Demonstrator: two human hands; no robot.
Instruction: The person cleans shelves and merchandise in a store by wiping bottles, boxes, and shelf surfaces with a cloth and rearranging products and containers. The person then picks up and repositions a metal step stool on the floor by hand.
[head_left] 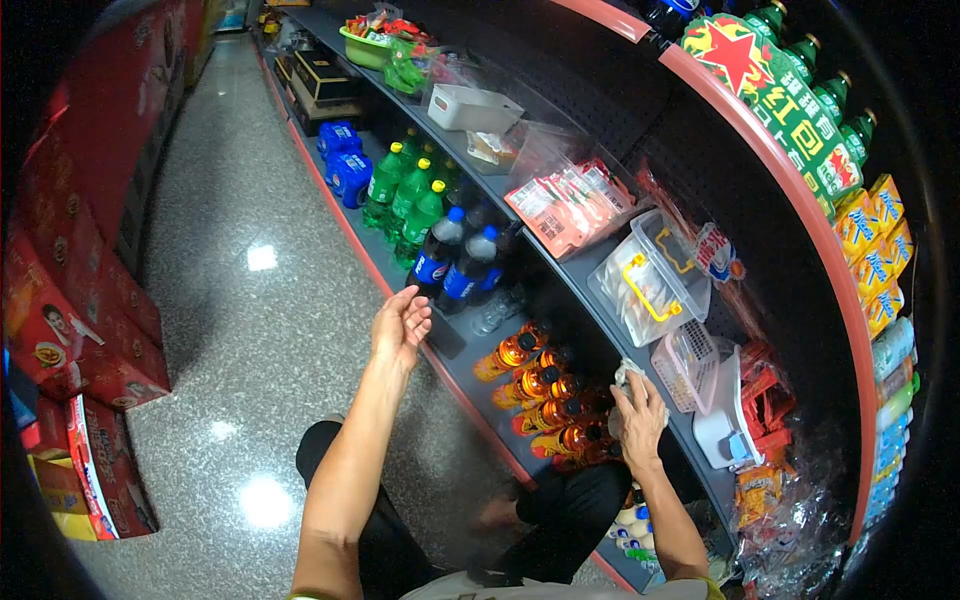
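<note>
My left hand [402, 325] is raised at the edge of the lower shelf, its fingers loosely curled and apart with nothing in them. Just beyond it stand dark cola bottles [437, 250] with blue caps. My right hand [640, 415] holds a crumpled whitish cloth [628, 372] at the front edge of the middle shelf. Below and left of that hand, orange drink bottles [540, 382] with black caps stand in rows on the lower shelf. A white perforated basket [685, 365] sits right of the cloth.
Green bottles [384, 182] and blue packs [348, 178] stand farther along the lower shelf. Clear boxes [640, 285], a white bin [472, 107] and pink packets [570, 205] line the middle shelf. Red cartons [90, 330] stand across the grey floor [240, 330].
</note>
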